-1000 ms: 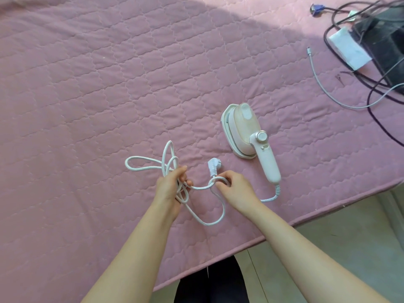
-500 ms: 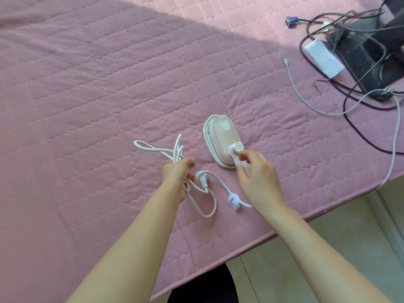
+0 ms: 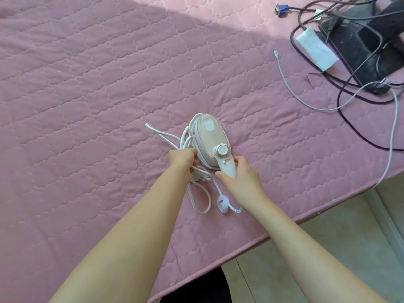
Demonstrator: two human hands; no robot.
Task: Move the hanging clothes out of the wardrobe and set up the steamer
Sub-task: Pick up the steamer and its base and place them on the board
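A small pink and white handheld steamer (image 3: 209, 138) lies on the pink quilted bed (image 3: 87, 84), its round dial facing up. My right hand (image 3: 238, 178) grips its white handle. My left hand (image 3: 182, 159) holds a bunch of its white power cord (image 3: 203, 200) just left of the steamer body. The plug (image 3: 202, 177) sticks out below my left hand. Loops of cord trail on the quilt, and a white strap (image 3: 223, 204) sits on the cord near my right wrist.
At the far right of the bed lie a black device (image 3: 360, 47), a white adapter (image 3: 317, 49), a blue connector (image 3: 282, 9) and tangled black and grey cables (image 3: 328, 108). The bed edge runs diagonally at lower right, with pale floor (image 3: 328, 248) beyond.
My right hand left the cord and moved onto the steamer handle, now gripping it. My left hand carried the bunched cord rightward, up beside the steamer body.
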